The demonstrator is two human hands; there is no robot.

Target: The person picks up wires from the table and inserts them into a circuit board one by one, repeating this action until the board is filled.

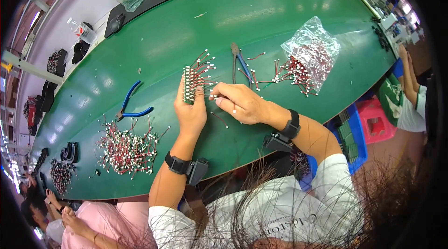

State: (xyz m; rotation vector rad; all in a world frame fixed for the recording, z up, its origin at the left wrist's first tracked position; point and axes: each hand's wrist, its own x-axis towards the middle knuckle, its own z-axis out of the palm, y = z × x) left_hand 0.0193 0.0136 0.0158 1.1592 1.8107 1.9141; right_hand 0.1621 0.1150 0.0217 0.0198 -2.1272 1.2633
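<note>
My left hand (192, 114) grips a narrow green circuit board panel (188, 86) upright, its thumb along the near end. A row of white connectors runs down the panel, and several red and black wire leads (202, 69) with white plug ends stick out to its right. Just right of the panel, my right hand (245, 104) is closed in a pinch on a wire lead with a small white plug (212, 96). Whether that plug touches the board cannot be made out. One loose lead (220, 119) lies on the green table below the hands.
Blue-handled cutters (133, 111) lie left, above a heap of wire leads (128, 148). Pliers (237, 55) lie beyond my right hand. A clear plastic bag (317, 39) spills more leads at the right. A blue crate (357, 144) and red stool (375, 120) stand beyond the table edge, near other people.
</note>
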